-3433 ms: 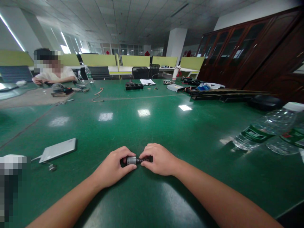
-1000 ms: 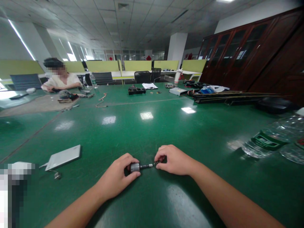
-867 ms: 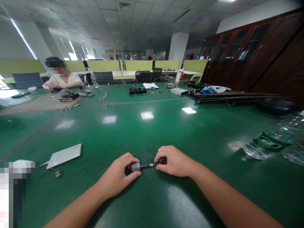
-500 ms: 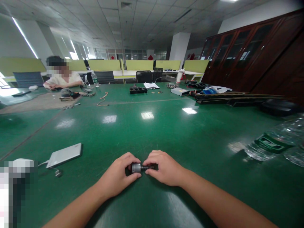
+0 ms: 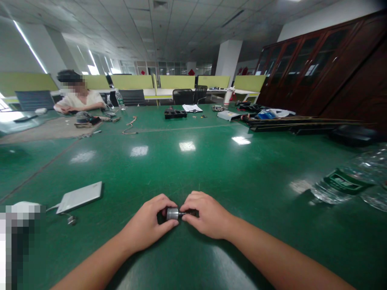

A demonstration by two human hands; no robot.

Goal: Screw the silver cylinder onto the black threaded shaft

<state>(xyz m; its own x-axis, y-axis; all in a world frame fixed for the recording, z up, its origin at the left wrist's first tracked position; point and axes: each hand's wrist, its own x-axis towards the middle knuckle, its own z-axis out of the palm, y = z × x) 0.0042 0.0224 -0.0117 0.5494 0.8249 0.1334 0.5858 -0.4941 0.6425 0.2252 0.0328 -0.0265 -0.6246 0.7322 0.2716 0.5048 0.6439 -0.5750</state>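
Note:
My left hand is closed around a short silver metal cylinder, thumb below and fingers above. The cylinder looks like a drill chuck, but its left end is hidden in the palm. Out of its right side comes a thin dark shaft. My right hand pinches this dark shaft between thumb and fingers, close to the cylinder. Both hands rest low over the green table, with the part lying sideways between them.
To the left lie a white power bank with a cable and a small metal piece. Clear plastic bottles lie at the right. Farther back are a black tray, dark metal rails and a seated person.
Both hands keep their hold on the part. The cylinder appears slightly turned, and the hands and part sit a few pixels farther left, as the whole view shifts slightly.

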